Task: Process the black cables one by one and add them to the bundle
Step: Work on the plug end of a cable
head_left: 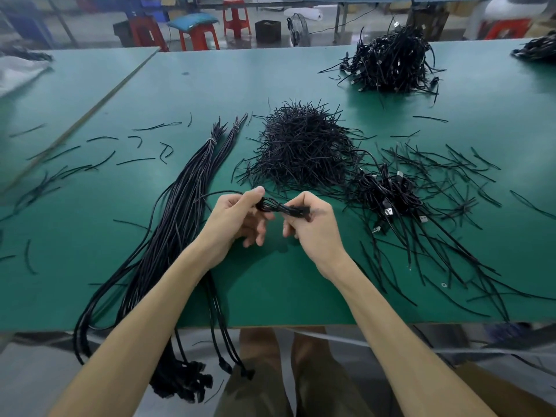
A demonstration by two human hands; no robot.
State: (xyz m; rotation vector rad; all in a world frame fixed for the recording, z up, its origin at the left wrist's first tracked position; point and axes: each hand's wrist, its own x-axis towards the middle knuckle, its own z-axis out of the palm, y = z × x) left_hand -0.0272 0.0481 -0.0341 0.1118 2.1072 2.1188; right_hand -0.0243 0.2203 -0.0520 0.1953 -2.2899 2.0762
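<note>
Both my hands hold one coiled black cable (278, 208) above the green table (270, 296). My left hand (237, 218) pinches the looped end between thumb and forefinger. My right hand (311, 222) grips the other end of the coil. One loose strand arcs away to the left from the coil. The long bundle (180, 224) of straightened black cables lies to the left of my hands, tied with a band near its far end and hanging over the table's front edge. A small heap of coiled cables with USB plugs (385, 197) lies just right of my hands.
A mound of short black twist ties (304, 149) sits behind my hands, with more ties scattered left and right. A large pile of coiled cables (391, 61) stands at the far right. Red stools (198, 34) stand beyond the table.
</note>
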